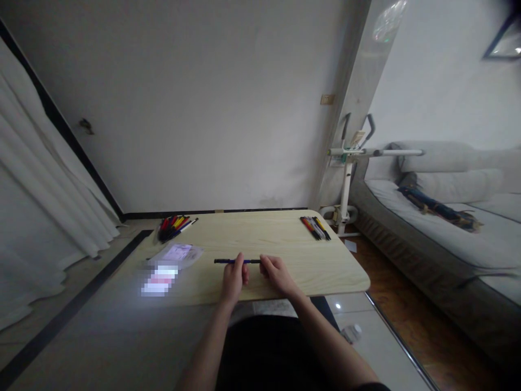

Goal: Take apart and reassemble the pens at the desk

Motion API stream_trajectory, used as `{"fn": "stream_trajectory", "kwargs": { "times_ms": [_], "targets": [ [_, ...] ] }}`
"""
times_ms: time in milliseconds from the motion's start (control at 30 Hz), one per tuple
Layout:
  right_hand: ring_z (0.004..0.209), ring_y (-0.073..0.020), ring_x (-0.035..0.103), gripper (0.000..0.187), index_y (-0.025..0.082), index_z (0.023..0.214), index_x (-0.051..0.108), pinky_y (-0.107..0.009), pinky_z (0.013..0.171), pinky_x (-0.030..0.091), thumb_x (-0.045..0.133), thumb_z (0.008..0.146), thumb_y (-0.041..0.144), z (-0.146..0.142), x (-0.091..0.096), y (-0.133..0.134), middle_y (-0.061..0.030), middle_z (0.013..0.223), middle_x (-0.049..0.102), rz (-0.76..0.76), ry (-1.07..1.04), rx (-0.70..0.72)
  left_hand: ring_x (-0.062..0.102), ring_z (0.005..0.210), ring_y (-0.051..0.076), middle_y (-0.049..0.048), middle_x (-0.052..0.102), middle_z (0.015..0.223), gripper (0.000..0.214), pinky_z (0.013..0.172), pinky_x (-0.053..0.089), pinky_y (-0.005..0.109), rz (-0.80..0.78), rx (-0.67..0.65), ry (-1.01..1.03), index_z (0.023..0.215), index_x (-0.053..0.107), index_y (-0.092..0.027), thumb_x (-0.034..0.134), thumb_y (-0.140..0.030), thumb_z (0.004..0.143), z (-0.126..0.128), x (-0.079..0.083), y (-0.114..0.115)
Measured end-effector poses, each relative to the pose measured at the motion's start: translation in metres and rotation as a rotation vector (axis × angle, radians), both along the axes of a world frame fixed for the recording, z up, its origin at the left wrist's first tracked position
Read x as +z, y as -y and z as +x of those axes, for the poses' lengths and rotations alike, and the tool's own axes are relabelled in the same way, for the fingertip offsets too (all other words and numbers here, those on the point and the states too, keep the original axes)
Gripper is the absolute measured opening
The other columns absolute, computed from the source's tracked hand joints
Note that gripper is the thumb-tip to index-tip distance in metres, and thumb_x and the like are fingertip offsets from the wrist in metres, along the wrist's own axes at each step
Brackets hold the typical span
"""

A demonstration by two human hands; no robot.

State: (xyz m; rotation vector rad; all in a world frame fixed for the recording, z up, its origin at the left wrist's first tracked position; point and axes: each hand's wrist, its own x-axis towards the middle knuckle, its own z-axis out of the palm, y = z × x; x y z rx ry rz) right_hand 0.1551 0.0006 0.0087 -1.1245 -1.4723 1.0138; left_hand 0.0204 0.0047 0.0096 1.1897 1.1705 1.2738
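Between my two hands a dark pen (224, 261) lies level above the near side of the table, its long end pointing left. My left hand (235, 277) is closed around the pen's middle, thumb on top. With pinched fingers, my right hand (277, 271) grips the pen's right end. Whether that end is a cap or the tip is hidden by the fingers. At the table's far left lies a heap of pens (175, 227) in red, yellow, black, blue and white. Several more pens (315, 228) lie side by side near the far right corner.
The pale wooden table (252, 233) has rounded corners. On its left lie a clear plastic bag (195, 254) and a bright, blurred-out rectangle (160, 280). A white exercise machine (345, 184) and a grey sofa (407, 228) stand to the right. A small bottle (352, 333) is on the floor.
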Motion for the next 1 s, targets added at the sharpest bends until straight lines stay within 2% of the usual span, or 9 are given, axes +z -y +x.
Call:
{"fn": "stream_trajectory", "kwargs": {
  "times_ms": [267,533,1000],
  "targets": [
    [0.047,-0.0093,0.038,0.047,0.016,0.053,0.045,-0.021,0.049,0.030,0.032,0.083,0.050,0.0019,0.0009,0.0015,0.0029,0.047,0.040,0.055,0.063,0.003,0.039,0.034,0.008,-0.0032,0.041,0.036,0.044,0.037,0.030,0.020,0.007,-0.011,0.003,0.047,0.039,-0.018,0.041,-0.052,0.075,-0.0007,-0.0018,-0.0006],
    [0.047,-0.0094,0.039,0.047,0.016,0.056,0.048,-0.021,0.047,0.030,0.034,0.082,0.051,0.0016,-0.0003,0.0014,0.0027,0.049,0.041,0.028,0.025,0.017,0.039,0.033,0.008,-0.0027,0.042,0.036,0.046,0.037,0.030,0.020,-0.003,-0.003,0.006,0.045,0.038,-0.018,0.040,-0.054,0.074,0.0002,0.0027,0.0014],
    [0.049,-0.0092,0.042,0.043,0.014,0.063,0.055,-0.020,0.047,0.032,0.037,0.082,0.048,0.0031,0.0024,0.0019,0.0021,0.051,0.045,0.016,0.047,0.025,0.037,0.033,0.009,-0.0035,0.039,0.034,0.047,0.038,0.029,0.020,-0.014,-0.001,-0.028,0.043,0.033,-0.019,0.038,-0.052,0.075,-0.0003,0.0005,0.0000]
  ]
}}
